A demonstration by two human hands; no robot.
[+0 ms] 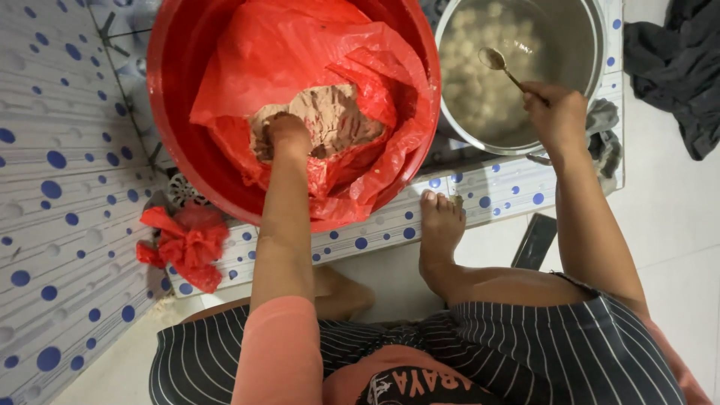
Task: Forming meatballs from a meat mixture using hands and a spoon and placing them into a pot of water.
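The brown paste (330,120) is lying in the upper middle of the frame, heaped inside a red plastic bag (300,52) that is lining a red basin (176,150). The left hand (283,135) is pressing straight into the lower left part of that lump, fingers buried in it, so whether they are spread or curled around a portion cannot be told; the mass is spreading from the hand toward the upper right, with its longer side running roughly left to right. The left hand is by far the nearer of the two, already touching the paste. Over in the upper right, the right hand (556,112) is pinching shut on the handle of a spoon (501,64), whose long axis is slanting up and to the left, bowl end hanging over the inside of a steel pot (592,45). Pale round balls (480,90) are lying in the pot, just below the spoon's bowl. Pot and basin are sitting side by side on a tiled ledge (495,191) with blue dots, rims close together. A crumpled red bag (187,244) is lying at the lower left of the basin, and a bare foot (441,225) is resting on the ledge's edge.
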